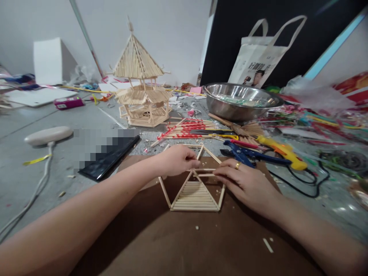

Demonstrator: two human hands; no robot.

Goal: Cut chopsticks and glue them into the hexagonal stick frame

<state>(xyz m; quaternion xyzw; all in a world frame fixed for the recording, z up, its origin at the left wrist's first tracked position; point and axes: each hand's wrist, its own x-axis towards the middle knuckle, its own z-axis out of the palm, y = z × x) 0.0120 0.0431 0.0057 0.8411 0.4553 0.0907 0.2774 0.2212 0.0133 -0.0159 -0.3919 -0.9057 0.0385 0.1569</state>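
A six-sided frame of pale wooden sticks (165, 193) lies on the brown board (178, 241). Its front triangle (195, 196) is filled with sticks laid side by side. At the frame's centre joint, the curled fingertips of my left hand (179, 159) close on the sticks where they meet. My right hand (245, 182), with a ring on one finger, pinches the right end of a short wooden stick (205, 175) just inside the frame's right side. That stick's left end reaches close to the centre joint.
Behind the frame stands a stick pagoda (140, 63). Red-marked sticks (186, 128), blue cutters (241, 153), a yellow glue gun (283, 151) and a steel bowl (241, 107) lie beyond the board. A black phone-like slab (110, 157) and a white corded device (48, 136) are left.
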